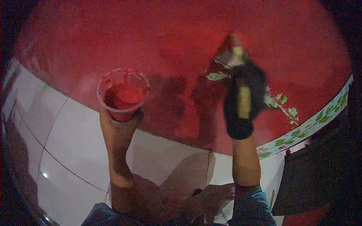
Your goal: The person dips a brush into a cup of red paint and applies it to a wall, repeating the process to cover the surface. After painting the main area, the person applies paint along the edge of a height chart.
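Observation:
My left hand (120, 130) grips a clear plastic cup (121, 115) from below, its fingers wrapped round the base. Red paint (127, 94) fills part of the cup and streaks its inner wall. In a dark glove with a yellowish patch, my right hand (246, 94) is closed round what looks like a paintbrush (236, 45), smeared by motion. The brush head is over the red surface (181, 37); whether it touches is hard to see. Close by the glove, pale green leaf-patterned patches (218, 76) show through the red.
White floor tiles (75, 124) lie along the near side of the red surface. A floral strip (301, 132) edges it on the right, with more leafy patches (282, 102) above. Dark material (316, 169) lies at lower right. My legs (166, 199) are at the bottom.

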Demonstrator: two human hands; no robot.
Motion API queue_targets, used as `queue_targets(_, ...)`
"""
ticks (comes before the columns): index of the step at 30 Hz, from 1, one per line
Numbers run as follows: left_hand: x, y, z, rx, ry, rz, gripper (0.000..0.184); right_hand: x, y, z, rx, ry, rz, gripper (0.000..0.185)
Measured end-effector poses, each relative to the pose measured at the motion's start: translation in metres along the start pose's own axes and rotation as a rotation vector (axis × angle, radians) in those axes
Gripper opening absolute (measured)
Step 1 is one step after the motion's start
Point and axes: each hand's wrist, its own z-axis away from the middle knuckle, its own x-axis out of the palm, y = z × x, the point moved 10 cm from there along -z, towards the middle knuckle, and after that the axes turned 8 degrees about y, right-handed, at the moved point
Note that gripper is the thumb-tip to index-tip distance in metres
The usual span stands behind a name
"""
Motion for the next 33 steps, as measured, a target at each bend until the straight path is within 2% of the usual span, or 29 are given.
queue_targets(2,0.005,0.004,0.003,-0.014,-0.001,-0.001,0.067,0.046,0.010,0.038,0.350,-0.258,-0.403,0.019)
queue_targets(3,0.008,0.005,0.005,-0.030,0.005,-0.003,0.068,0.043,0.002,0.042,0.352,-0.252,-0.401,0.019)
queue_targets(5,0.011,0.005,0.007,-0.008,0.010,-0.006,0.069,0.047,-0.028,0.053,0.267,-0.435,-0.472,0.016)
queue_targets(6,0.012,0.006,0.008,0.007,0.016,-0.009,0.069,0.048,-0.020,0.045,0.269,-0.432,-0.477,0.016)
queue_targets(8,0.016,0.008,0.010,-0.037,-0.005,-0.011,0.069,0.010,-0.013,0.008,-0.100,-0.043,-0.254,0.014)
queue_targets(11,0.020,0.003,0.011,-0.074,-0.001,-0.008,0.069,-0.009,0.006,-0.022,0.040,0.070,-0.259,0.010)
queue_targets(12,0.020,0.002,0.011,-0.067,0.021,-0.007,0.071,-0.006,-0.013,-0.015,-0.074,0.079,-0.070,0.010)
queue_targets(13,0.022,0.002,0.011,-0.068,0.020,-0.007,0.071,-0.004,-0.021,-0.009,-0.074,0.078,-0.069,0.010)
queue_targets(17,0.025,0.005,0.012,-0.025,0.018,0.006,0.068,0.093,-0.022,0.085,0.895,-0.964,-0.757,0.018)
queue_targets(18,0.023,0.006,0.011,-0.002,0.036,-0.015,0.065,0.096,-0.017,0.083,0.890,-0.965,-0.765,0.018)
queue_targets(20,0.022,0.009,0.012,-0.065,0.024,-0.059,0.065,0.019,-0.026,0.001,-0.135,-0.057,-0.350,0.021)
queue_targets(23,0.027,-0.005,0.014,-0.137,-0.028,-0.057,0.069,-0.015,-0.014,-0.025,-0.098,0.060,-0.221,0.020)
queue_targets(25,0.035,-0.013,0.015,-0.144,-0.063,-0.015,0.073,0.022,0.020,0.016,0.700,-0.325,-0.571,0.019)
queue_targets(26,0.038,-0.009,0.014,-0.078,-0.066,-0.006,0.073,0.042,0.021,0.055,1.106,-0.517,-0.732,0.020)
queue_targets(27,0.041,-0.004,0.016,-0.013,-0.070,0.001,0.074,0.046,0.021,0.064,1.111,-0.515,-0.728,0.020)
queue_targets(29,0.049,-0.008,0.020,-0.063,-0.138,0.049,0.075,0.049,-0.011,0.053,0.385,-0.560,-0.466,0.022)
queue_targets(30,0.056,-0.013,0.024,-0.119,-0.198,0.097,0.076,0.043,-0.010,0.054,0.388,-0.560,-0.472,0.022)
queue_targets(32,0.062,-0.015,0.028,-0.068,-0.224,0.088,0.077,0.013,-0.007,0.047,0.120,-0.548,-0.071,0.020)
queue_targets(33,0.068,-0.013,0.030,-0.015,-0.254,0.085,0.078,-0.003,0.010,0.037,0.173,-0.402,0.051,0.020)
